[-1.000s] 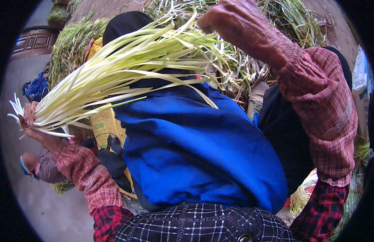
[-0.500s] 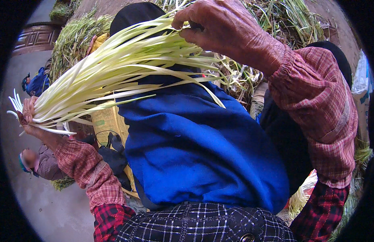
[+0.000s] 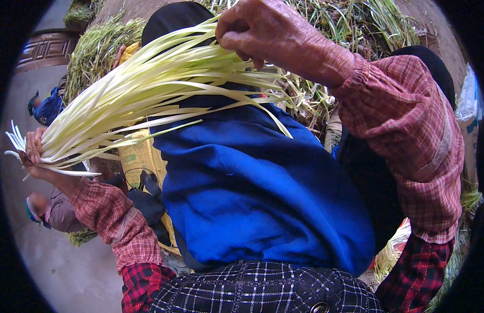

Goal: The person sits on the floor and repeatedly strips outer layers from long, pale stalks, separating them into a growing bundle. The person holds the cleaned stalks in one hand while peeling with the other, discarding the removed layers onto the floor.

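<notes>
A long bunch of blanched chives (image 3: 137, 96), white at the stems and pale yellow-green toward the tips, stretches across the view above my lap. My left hand (image 3: 34, 148) is wrapped round its white stem end at the far left. The leaves fan out to the right, a few drooping over the blue apron (image 3: 263, 188). At the leaf-tip end my right hand (image 3: 268, 31) is closed in a pinch against the upper leaves. Whatever lies between its fingertips is hidden by the fingers.
Heaps of green stalks (image 3: 104, 57) lie at the far left, and more loose leaves (image 3: 367, 26) at the far right. A yellow sack (image 3: 143, 156) sits beside my left knee. Two other people (image 3: 64, 208) are at the left. Pale chives (image 3: 390, 255) lie by my right elbow.
My right hand has shifted slightly left and its fingers have closed from a looser curl. My left hand and the stem end have moved a little to the left.
</notes>
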Demonstrator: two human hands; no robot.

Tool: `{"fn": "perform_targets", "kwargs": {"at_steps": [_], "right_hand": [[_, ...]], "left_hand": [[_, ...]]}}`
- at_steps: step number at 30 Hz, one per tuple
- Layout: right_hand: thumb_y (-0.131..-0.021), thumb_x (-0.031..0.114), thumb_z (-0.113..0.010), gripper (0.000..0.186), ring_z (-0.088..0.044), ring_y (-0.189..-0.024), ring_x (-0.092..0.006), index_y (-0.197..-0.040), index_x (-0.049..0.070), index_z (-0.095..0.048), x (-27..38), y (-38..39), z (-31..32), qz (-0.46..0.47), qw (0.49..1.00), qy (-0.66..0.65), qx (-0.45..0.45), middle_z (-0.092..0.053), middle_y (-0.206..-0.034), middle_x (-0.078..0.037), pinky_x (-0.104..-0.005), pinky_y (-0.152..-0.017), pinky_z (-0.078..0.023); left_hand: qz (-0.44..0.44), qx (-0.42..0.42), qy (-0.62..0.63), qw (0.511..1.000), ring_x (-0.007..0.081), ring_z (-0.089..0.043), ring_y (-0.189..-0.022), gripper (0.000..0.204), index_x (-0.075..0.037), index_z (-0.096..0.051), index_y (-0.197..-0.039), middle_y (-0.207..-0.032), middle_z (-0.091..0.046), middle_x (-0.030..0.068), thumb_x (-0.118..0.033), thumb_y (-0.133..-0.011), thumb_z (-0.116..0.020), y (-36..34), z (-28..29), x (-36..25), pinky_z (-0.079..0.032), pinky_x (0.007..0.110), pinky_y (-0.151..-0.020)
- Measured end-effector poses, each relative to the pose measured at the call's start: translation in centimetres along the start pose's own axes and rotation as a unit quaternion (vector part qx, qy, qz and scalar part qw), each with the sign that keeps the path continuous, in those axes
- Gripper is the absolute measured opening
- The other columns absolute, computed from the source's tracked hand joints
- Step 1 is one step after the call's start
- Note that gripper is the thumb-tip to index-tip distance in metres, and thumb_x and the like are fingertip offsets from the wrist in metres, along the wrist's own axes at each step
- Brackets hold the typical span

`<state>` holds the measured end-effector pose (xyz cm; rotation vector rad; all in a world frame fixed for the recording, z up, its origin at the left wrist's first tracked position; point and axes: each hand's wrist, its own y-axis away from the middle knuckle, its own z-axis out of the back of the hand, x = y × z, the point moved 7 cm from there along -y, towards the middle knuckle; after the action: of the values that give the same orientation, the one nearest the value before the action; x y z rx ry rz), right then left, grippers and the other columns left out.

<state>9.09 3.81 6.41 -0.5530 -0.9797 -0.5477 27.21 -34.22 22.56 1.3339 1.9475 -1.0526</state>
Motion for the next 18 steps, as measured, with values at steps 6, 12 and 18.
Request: {"fn": "perform_targets", "kwargs": {"at_steps": [6, 12, 18], "right_hand": [[-0.072, 0.016, -0.059, 0.014, -0.061, -0.065, -0.0357, -0.066, 0.004, -0.061, 1.1, 0.5, -1.3, 0.175, 0.945, 0.272, -0.043, -0.06, -0.066, -0.017, -0.0473, -0.058, -0.046], [-0.071, 0.017, -0.059, 0.014, -0.063, -0.068, -0.0353, -0.071, 0.003, -0.063, -3.6, 0.9, 0.2, 0.049, 0.929, 0.366, -0.016, -0.061, -0.07, -0.019, -0.0457, -0.059, -0.048], [-0.076, 0.02, -0.061, 0.016, -0.064, -0.07, -0.034, -0.08, 0.006, -0.067, -5.2, 0.8, 4.3, -0.08, 0.901, 0.425, 0.015, -0.064, -0.075, -0.016, -0.0455, -0.061, -0.049]], "left_hand": [[-0.031, 0.006, -0.023, 0.999, 0.0058, -0.037, -0.048, 0.034, -0.017, -0.037, -0.057, -0.051, -0.04, -0.0059, -0.008, -0.08, -0.061, -0.4, -1.5, 1.0, -0.037, 0.021, -0.068], [-0.029, 0.026, -0.042, 0.998, 0.0065, -0.036, -0.048, 0.034, -0.017, -0.037, -0.056, -0.051, -0.039, -0.0054, -0.01, -0.082, -0.058, -0.6, -2.2, 0.6, -0.038, 0.021, -0.066], [-0.064, -0.008, -0.044, 0.997, 0.0062, -0.034, -0.047, 0.032, -0.016, -0.037, -0.058, -0.051, -0.037, -0.0057, -0.01, -0.081, -0.059, -0.1, -1.8, 0.8, -0.037, 0.019, -0.061]]}}
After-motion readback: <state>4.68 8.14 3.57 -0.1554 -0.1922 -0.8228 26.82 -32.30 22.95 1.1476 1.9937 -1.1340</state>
